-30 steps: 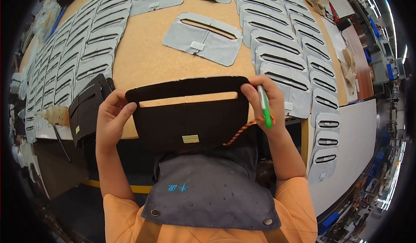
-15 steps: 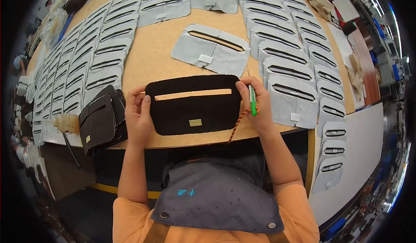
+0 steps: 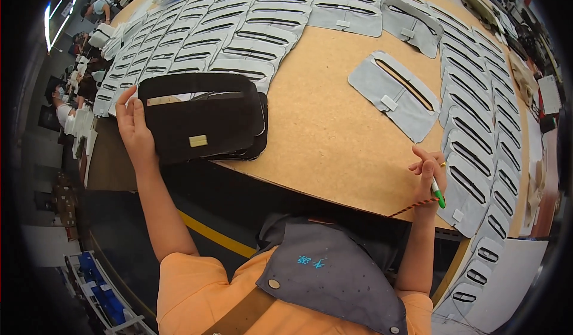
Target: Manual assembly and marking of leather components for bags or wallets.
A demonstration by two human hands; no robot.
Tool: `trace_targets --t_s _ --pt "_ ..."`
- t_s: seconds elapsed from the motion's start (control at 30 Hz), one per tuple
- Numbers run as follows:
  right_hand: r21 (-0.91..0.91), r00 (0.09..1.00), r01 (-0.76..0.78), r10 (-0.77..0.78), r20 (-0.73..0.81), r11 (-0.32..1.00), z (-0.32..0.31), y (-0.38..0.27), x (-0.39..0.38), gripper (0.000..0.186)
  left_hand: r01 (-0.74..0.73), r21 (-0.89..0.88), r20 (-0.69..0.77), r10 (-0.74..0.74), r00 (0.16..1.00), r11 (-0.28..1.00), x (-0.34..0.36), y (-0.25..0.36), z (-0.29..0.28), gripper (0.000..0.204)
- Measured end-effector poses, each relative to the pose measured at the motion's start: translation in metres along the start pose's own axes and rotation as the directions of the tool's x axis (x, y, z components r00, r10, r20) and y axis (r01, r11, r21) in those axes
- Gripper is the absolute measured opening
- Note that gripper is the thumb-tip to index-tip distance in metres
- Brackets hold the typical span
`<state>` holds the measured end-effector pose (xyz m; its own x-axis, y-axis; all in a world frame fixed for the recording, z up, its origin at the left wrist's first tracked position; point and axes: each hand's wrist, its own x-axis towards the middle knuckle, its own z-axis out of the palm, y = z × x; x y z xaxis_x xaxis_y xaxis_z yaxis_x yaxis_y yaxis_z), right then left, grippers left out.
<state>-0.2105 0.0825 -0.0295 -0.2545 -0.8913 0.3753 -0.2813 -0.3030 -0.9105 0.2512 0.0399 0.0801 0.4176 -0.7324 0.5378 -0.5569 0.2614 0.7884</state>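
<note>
The black slotted panel (image 3: pixel 209 119), with a small pale label below its slot, is at ten o'clock from the middle of the view, overlapping other black pieces (image 3: pixel 262 133) that show past its right and lower edges; whether it rests fully on them cannot be told. The left hand (image 3: pixel 137 129) is clamped on the panel's left edge, thumb on the near face, while the panel's right side has no hand on it. A light, flat pinch there would likely suit so limp-looking a sheet, and squaring its corners to the pieces beneath would probably prevent skewing. At three o'clock the right hand (image 3: pixel 427 171), apart from the panel, has bent fingers and holds a green-and-white pen (image 3: pixel 438 193); its striped cord (image 3: pixel 413 206) is best kept clear of the pieces. At two o'clock a lone grey panel (image 3: pixel 395 93) lies on the table (image 3: pixel 322 126), near overlapping grey panels (image 3: pixel 468 183).
</note>
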Motion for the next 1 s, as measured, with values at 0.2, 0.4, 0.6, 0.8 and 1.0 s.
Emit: trace_targets --t_s 0.2,0.4,0.6,0.8,1.0 --pt "0.017 0.991 -0.121 0.120 0.058 0.992 0.000 -0.010 -0.010 0.007 -0.338 0.799 0.326 0.115 0.938 0.496 -0.004 -0.027 0.005 0.020" --pt "0.445 0.909 -0.393 0.268 0.319 0.805 0.019 -0.029 -0.015 0.013 -0.493 0.220 0.594 0.286 0.752 0.842 -0.085 0.075 0.102 0.019" --pt "0.570 0.879 -0.469 0.295 0.374 0.675 0.017 -0.040 -0.020 0.023 -0.337 -0.261 0.764 0.407 0.501 0.905 -0.141 0.103 0.168 0.020" --pt "0.547 0.848 -0.529 0.373 0.377 0.649 0.000 -0.046 -0.023 0.025 -0.250 -0.393 0.823 0.460 0.333 0.885 -0.143 0.106 0.183 0.009" --pt "0.649 0.902 -0.408 0.393 0.179 0.642 -0.015 -0.041 -0.020 0.024 0.034 -0.255 0.897 0.223 0.382 0.966 -0.132 0.107 0.184 0.008"
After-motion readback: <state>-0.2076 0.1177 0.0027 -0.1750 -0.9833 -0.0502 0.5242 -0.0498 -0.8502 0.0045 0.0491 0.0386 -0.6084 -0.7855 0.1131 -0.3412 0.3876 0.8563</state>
